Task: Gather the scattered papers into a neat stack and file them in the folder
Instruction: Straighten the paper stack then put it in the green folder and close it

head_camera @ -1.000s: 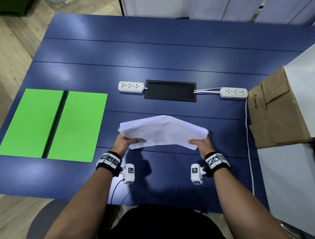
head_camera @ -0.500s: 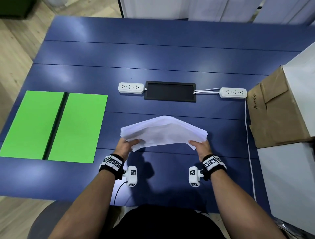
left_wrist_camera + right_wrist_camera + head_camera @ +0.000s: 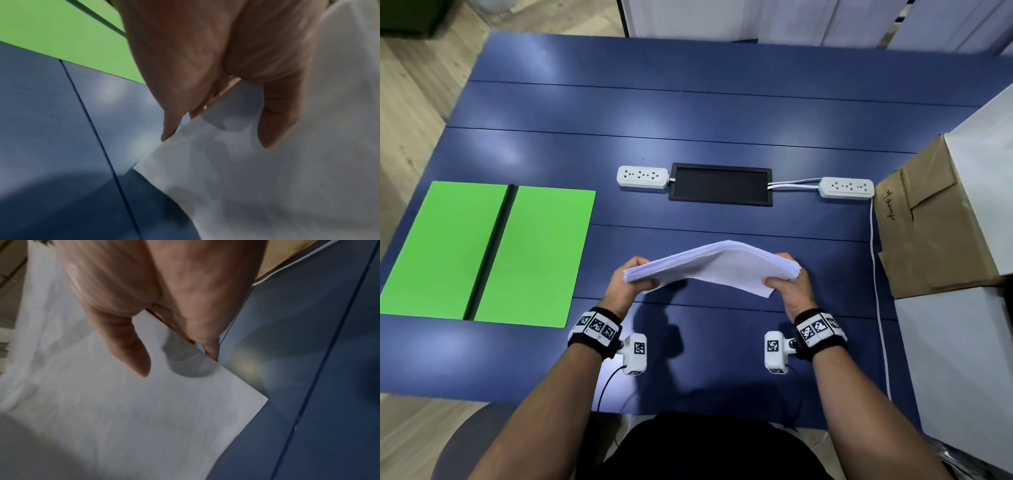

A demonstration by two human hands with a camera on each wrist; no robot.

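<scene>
Both hands (image 3: 633, 281) grip the papers (image 3: 722, 265) (bowed upward).

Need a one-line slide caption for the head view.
Both hands, left hand and right hand, hold a bowed paper stack above the blue table, open green folder lying to the left.

- The left hand (image 3: 216, 56) pinches the corner of the white papers (image 3: 277, 186), thumb on top.
- The green folder (image 3: 51, 35) lies open beyond, on the blue surface (image 3: 51, 129).
</scene>
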